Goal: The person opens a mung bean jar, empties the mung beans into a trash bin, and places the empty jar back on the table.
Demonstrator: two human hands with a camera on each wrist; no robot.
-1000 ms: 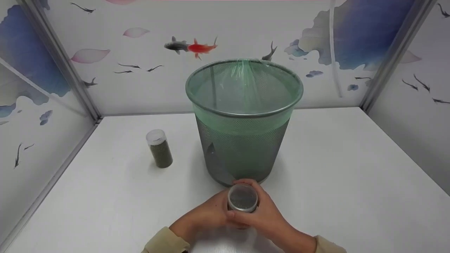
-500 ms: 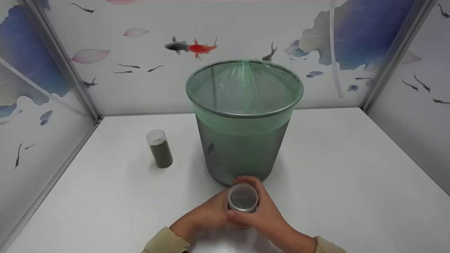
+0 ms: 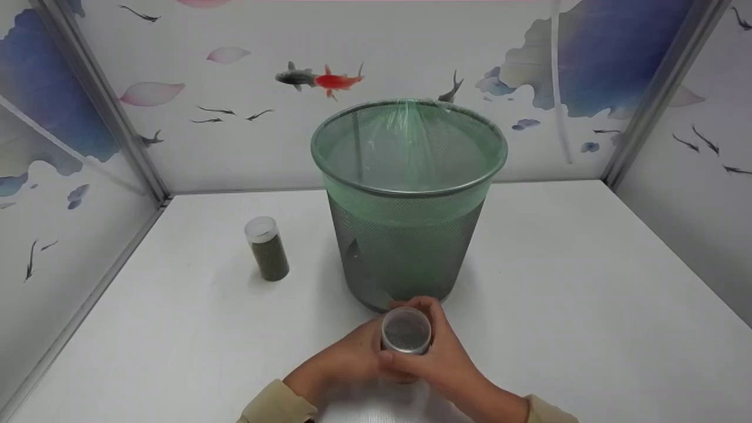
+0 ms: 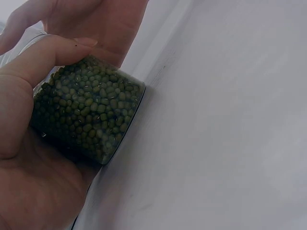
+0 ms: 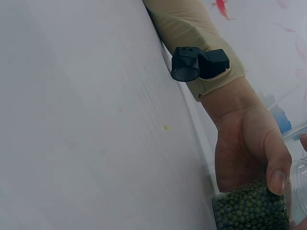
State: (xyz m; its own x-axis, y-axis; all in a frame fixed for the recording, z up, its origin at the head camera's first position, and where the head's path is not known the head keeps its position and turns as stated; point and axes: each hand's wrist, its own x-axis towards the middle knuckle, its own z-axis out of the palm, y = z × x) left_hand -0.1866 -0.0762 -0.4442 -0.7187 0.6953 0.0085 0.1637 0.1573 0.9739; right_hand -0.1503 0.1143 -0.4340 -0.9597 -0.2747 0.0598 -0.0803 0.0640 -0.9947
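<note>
A clear round jar [image 3: 406, 331] stands on the white table near its front, its top facing up toward me. In the left wrist view the jar [image 4: 91, 110] is packed with green mung beans. My left hand [image 3: 351, 354] grips its lower body, the thumb lying across the side. My right hand [image 3: 451, 359] curls round the jar's upper end from the other side, thumb in front and fingers behind. The clear upper part [image 5: 300, 184] shows at the edge of the right wrist view. Whether the lid is loose is hard to tell.
Directly behind my hands stands a mesh waste bin [image 3: 352, 270] lined with a green plastic bag [image 3: 405, 202]. To the left is a second clear jar [image 3: 270, 255] with dark green contents. Printed panels [image 3: 235, 141] enclose the table [image 3: 558, 282] at the back and sides.
The right hand's fingers lift and shift slightly around the upper end of the jar. My left hand, the jar, the bin and the second jar stay in place.
</note>
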